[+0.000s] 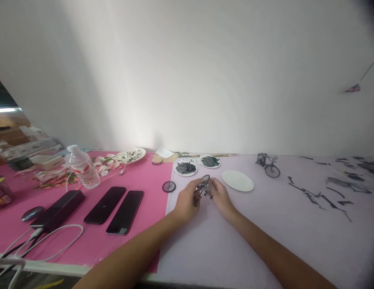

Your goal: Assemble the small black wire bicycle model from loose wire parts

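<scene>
Between my two hands is a small dark model bicycle (201,192), partly covered by fingers. My left hand (187,200) is closed around its left side, and my right hand (220,196) pinches it from the right. A loose spoked wheel (169,186) lies flat to the left of my hands. Just beyond them, one white plate (176,171) bears black wheels and parts, and a second white plate (218,165) bears dark green ones. To the right is a bare white plate (238,180). Farther right, another model bicycle (267,164) stands upright.
Dark flat parts (319,196) are spread over the right side. On the pink left side are two phones (105,204) (125,212), a black power bank (58,210) with white cables, a mouse (32,213), a water bottle (83,168) and a plate of pale pieces (130,155). A wall (187,80) rises behind.
</scene>
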`<state>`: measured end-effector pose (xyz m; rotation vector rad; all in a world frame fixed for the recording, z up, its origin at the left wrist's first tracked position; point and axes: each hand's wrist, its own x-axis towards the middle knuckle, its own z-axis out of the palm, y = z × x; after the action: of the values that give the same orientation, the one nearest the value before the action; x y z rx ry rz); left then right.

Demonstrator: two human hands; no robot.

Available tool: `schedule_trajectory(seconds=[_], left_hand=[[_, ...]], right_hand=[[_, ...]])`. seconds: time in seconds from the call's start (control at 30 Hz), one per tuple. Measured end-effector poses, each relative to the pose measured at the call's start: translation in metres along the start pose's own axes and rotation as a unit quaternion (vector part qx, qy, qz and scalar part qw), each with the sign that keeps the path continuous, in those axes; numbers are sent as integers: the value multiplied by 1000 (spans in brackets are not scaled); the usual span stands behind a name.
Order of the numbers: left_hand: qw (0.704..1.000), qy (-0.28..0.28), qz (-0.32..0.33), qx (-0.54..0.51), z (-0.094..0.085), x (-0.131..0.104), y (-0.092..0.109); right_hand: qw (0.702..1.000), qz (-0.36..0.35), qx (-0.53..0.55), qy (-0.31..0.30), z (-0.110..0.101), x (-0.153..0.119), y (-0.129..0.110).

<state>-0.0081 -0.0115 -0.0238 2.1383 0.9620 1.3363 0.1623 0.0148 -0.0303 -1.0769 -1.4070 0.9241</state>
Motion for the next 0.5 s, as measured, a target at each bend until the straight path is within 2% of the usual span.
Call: schedule_trajectory(seconds=[0.13,0.5], left_hand=[[1000,5,-3,6,-2,0,1],[1000,3,17,5,-2,1,0]], right_hand=[[1000,-1,6,-17,1,-1,-1],[999,-21,-23,-30,-3,5,18]])
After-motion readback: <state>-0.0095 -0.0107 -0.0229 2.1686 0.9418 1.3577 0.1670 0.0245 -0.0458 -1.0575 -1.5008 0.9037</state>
